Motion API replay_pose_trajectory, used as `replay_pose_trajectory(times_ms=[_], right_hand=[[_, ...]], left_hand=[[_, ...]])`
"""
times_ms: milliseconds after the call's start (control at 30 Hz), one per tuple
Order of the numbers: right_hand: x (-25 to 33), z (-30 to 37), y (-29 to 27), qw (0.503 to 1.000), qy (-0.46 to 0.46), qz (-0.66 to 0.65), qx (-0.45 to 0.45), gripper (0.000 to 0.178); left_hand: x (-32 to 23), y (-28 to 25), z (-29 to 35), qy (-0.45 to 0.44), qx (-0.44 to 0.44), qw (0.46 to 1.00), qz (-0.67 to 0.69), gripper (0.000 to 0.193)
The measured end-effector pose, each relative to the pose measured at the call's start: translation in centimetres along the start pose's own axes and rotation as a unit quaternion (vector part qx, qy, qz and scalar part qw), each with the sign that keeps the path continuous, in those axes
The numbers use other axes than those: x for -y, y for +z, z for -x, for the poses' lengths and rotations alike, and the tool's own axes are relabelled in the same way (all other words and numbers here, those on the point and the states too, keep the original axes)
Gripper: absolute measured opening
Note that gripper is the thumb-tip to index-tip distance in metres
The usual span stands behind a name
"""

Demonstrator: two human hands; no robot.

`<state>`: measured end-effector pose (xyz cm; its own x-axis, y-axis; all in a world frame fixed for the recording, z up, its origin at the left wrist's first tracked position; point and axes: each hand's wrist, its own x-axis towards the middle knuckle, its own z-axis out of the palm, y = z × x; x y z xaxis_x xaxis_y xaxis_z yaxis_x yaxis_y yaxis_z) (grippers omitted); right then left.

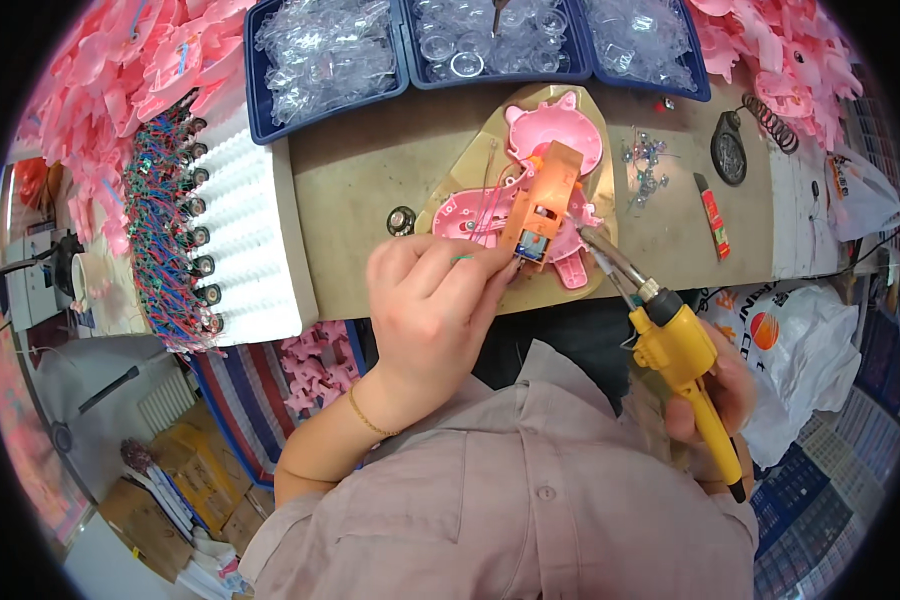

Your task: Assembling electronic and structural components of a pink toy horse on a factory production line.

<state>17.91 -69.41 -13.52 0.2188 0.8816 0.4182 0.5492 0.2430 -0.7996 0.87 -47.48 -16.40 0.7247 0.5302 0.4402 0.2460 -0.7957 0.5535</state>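
Observation:
My left hand (pixel 425 300) pinches the near end of an orange plastic housing (pixel 552 190), which has a small motor (pixel 533 246) in its open end. Thin wires run beside my fingertips. Beneath the housing lies a pink toy shell (pixel 560 130) with a rounded, eared part, resting on a tan pad (pixel 520 108). My right hand (pixel 725 385) is wrapped round a yellow soldering gun (pixel 675 350). Its metal tip points up and left, close to the shell's right side; whether it touches is hard to tell. A small round speaker (pixel 401 220) sits left of the shell.
Blue bins (pixel 400 75) of clear plastic parts line the back, between pink shell piles (pixel 160 60). On the left, a white foam tray (pixel 255 230) carries several wired speakers. To the right lie small electronic parts (pixel 647 165), a utility knife (pixel 712 215) and a black oval object (pixel 728 150).

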Motion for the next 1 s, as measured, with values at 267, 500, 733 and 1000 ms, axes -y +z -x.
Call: replay_pose_trajectory(times_ms=[267, 500, 733, 1000], right_hand=[[0.2, -0.3, 0.9, 1.000, -0.004, -0.016, 0.009, 0.056], [0.4, -0.9, 1.2, 0.999, 0.007, -0.018, 0.026, 0.052], [0.5, -1.0, 1.2, 0.999, 0.016, -0.014, 0.029, 0.050], [0.6, -0.8, 0.9, 0.999, 0.018, -0.007, 0.030, 0.052]], left_hand=[[-0.2, -0.2, 0.0, -0.015, 0.011, 1.000, -0.001, 0.016], [-0.2, -0.2, 0.1, -0.024, 0.019, 1.000, 0.002, 0.016], [-0.3, -0.6, -0.3, 0.001, 0.034, 0.999, -0.033, 0.021], [-0.1, -0.8, -0.5, 0.014, 0.046, 0.997, -0.052, 0.020]])
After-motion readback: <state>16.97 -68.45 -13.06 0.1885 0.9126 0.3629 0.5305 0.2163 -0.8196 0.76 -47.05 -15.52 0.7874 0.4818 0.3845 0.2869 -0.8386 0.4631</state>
